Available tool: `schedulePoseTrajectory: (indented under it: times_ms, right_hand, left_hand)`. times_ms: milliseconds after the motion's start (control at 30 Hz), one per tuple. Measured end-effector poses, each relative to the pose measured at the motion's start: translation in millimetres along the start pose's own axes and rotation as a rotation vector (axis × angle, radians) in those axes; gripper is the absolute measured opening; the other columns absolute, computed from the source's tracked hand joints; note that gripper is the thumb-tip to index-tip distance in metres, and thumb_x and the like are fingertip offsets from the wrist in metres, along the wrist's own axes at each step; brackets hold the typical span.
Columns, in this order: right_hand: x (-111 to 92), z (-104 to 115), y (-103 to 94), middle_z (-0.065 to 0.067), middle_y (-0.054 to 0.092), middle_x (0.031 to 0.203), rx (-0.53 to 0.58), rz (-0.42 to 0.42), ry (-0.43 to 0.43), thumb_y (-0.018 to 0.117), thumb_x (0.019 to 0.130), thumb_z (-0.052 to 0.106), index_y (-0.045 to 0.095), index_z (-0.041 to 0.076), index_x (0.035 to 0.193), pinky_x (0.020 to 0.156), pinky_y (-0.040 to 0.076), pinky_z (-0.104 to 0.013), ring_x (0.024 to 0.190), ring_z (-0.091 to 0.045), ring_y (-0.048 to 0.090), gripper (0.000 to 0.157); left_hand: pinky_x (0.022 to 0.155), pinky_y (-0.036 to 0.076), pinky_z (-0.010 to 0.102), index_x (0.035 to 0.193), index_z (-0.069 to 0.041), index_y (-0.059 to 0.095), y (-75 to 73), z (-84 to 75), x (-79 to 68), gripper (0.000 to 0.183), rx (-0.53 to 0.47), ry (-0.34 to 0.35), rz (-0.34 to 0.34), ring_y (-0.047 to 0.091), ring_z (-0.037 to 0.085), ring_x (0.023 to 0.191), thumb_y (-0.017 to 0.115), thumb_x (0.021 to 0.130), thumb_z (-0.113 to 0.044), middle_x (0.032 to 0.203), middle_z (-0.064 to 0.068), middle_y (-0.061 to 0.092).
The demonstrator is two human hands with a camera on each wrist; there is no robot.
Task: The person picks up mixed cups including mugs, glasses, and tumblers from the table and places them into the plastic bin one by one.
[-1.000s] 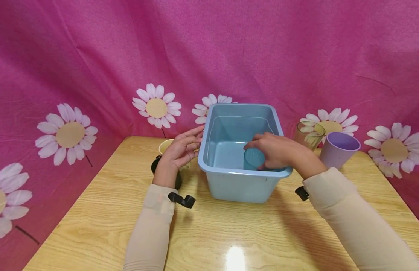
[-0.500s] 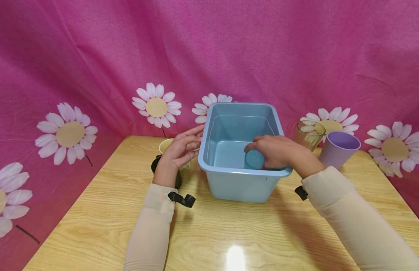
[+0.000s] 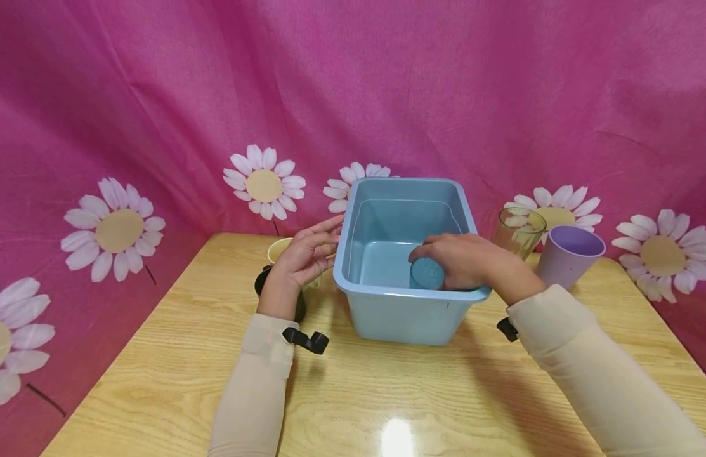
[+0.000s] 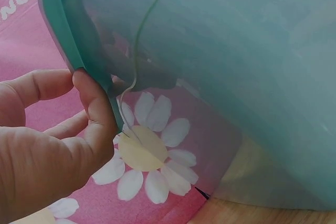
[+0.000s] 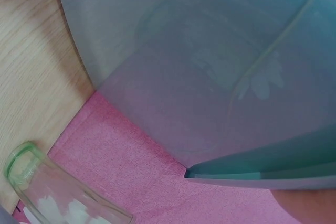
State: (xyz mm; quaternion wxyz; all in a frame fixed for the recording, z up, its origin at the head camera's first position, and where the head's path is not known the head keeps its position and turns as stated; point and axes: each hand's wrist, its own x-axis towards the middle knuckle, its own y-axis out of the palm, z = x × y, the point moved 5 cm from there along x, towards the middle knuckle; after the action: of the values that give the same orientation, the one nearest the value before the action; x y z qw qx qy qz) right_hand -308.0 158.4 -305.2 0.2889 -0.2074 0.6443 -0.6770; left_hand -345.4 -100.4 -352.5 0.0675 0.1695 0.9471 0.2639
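Note:
A blue plastic tub (image 3: 395, 317) stands on the table. My left hand (image 3: 304, 257) is at its left rim; in the left wrist view, the thumb and a finger of that hand (image 4: 50, 156) pinch the tub's rim (image 4: 65, 30). Inside the tub, near its front right, my right hand (image 3: 469, 259) grips a blue cup (image 3: 427, 274), whose round textured face points up toward me. The front wall hides the cup's lower part. In the right wrist view the see-through tub wall (image 5: 173, 77) covers most of the frame, and only a bit of skin shows under the rim.
Behind my left wrist stand a pale yellow cup (image 3: 276, 247) and a black mug (image 3: 300, 308), both partly hidden. Right of the tub are a greenish drinking glass (image 3: 518, 233) and a purple cup (image 3: 569, 257). A pink flowered cloth (image 3: 398, 82) hangs behind the wooden table (image 3: 341, 406).
The blue cup has tilted in my right hand, so its round face shows more fully. My left hand has stayed at the tub's rim.

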Motion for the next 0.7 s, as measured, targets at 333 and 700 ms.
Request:
schedulePoseTrajectory:
  times_ms: [333,700]
  right_hand:
    - [-2.3,-0.9,-1.2,-0.007,0.064,0.128,0.043,-0.016,0.008,0.088,0.079,0.030,0.064,0.020,0.139,0.092,0.054,-0.055,0.116,-0.029,0.060,0.065]
    - [-8.6,-2.0,-19.4,-0.010,0.065,0.125,0.045,-0.107,-0.039,0.083,0.085,0.042,0.066,0.012,0.135,0.098,0.051,-0.054,0.117,-0.032,0.058,0.061]
  left_hand:
    - [0.083,0.057,0.035,0.154,-0.006,0.046,0.1,2.0,-0.2,0.054,0.014,-0.001,0.019,0.067,0.020,0.101,0.048,0.101,0.006,0.153,0.017,0.048]
    - [0.086,0.055,0.036,0.154,-0.006,0.046,0.4,0.8,0.5,0.054,0.014,0.006,0.024,0.067,0.020,0.101,0.048,0.101,0.006,0.152,0.017,0.048]
